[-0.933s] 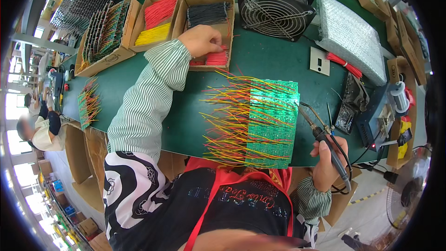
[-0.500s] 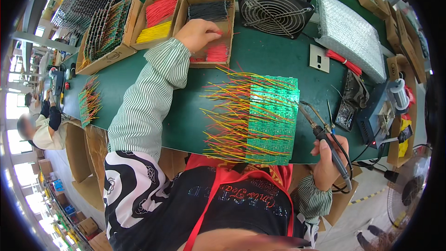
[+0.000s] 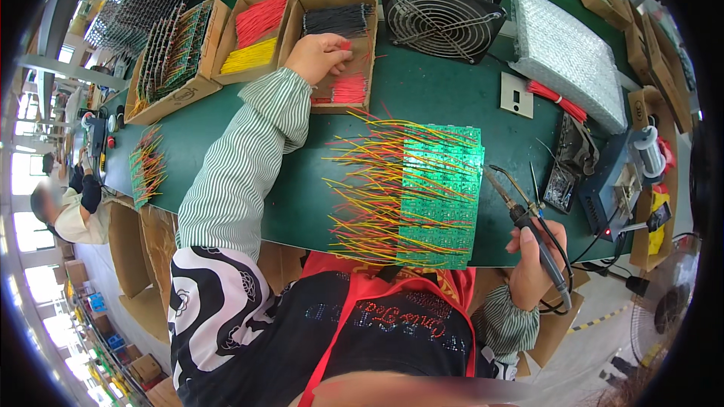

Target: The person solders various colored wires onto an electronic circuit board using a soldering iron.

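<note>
My soldering iron (image 3: 520,216): matt plastic handle (image 3: 556,275), metal shaft (image 3: 502,190). Circuit panel (image 3: 441,196): glossy. Wire box (image 3: 360,60): matt cardboard. My left sleeve (image 3: 230,166): cloth.

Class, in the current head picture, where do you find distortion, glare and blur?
Head view throughout: the front edge of the green table bows; glare whitens patches of the circuit boards; the far-left windows look washed out; the caged fan at lower right looks soft, while the soldering iron in the right hand looks fairly crisp.

Red bit (image 3: 346,45) in left hand (image 3: 317,59) over cardboard box (image 3: 361,55), soldering iron (image 3: 521,218) in right hand (image 3: 530,265)
</note>
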`<state>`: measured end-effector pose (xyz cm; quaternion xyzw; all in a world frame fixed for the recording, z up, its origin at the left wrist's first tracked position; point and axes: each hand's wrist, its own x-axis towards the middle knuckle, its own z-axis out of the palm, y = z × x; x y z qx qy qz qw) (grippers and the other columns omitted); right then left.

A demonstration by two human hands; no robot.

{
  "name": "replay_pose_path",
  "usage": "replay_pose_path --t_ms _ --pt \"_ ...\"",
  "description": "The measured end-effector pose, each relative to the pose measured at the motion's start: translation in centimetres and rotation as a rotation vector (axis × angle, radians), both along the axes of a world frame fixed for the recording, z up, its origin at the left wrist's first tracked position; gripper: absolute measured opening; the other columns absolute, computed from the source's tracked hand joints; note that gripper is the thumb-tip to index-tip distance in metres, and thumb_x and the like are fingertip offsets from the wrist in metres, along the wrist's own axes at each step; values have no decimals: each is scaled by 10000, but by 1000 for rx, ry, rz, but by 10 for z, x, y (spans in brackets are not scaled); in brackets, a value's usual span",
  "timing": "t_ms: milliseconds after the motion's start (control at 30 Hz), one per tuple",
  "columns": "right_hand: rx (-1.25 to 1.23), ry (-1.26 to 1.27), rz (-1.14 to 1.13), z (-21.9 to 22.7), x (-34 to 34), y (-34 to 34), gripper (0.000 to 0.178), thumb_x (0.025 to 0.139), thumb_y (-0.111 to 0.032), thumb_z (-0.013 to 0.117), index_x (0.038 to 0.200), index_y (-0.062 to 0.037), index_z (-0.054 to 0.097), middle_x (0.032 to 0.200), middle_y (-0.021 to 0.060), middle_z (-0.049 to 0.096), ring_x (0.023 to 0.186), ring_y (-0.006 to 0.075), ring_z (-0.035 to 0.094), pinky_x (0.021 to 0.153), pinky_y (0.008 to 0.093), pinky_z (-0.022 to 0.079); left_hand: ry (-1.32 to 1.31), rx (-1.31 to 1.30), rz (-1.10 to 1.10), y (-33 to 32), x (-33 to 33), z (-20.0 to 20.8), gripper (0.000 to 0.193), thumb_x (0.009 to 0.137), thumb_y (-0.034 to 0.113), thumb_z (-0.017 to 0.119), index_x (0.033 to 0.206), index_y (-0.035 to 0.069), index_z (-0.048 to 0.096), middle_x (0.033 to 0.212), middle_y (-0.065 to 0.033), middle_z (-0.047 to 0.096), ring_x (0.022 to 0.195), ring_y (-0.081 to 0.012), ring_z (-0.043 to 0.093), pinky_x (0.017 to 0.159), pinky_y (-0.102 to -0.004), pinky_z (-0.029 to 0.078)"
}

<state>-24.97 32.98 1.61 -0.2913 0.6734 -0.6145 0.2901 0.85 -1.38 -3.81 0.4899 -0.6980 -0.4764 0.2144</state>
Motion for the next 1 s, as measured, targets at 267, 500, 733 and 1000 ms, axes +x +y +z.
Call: replay_pose_path --t_ms 267,500,733,1000 --pt "14 -46 18 10 2 0 174 774 5 606 923 46 524 736 137 627 591 138 596 548 239 491 -142 -137 -97 12 6 28 207 853 142 608 997 -1 649 825 -35 664 710 -83 603 604 -221 480" --pt "-69 -13 65 10 3 -13 177 783 -3 606 936 32 523 741 137 628 595 143 597 571 246 498 34 -103 -309 82 -19 96 196 831 100 613 990 -8 648 828 -102 667 740 -135 618 687 -275 488" --pt "-286 189 186 23 15 -54 210 806 -56 646 987 17 568 795 34 593 703 73 545 620 213 439 -52 -214 -836 161 -62 110 207 832 196 576 950 51 666 852 -138 653 777 -287 630 714 -351 490" --pt "-285 275 329 22 44 -69 233 846 -157 633 1012 -9 559 803 60 577 739 101 536 657 265 448 24 -31 -909 189 -83 92 192 840 172 565 922 26 659 801 -144 651 723 -259 635 664 -357 489"
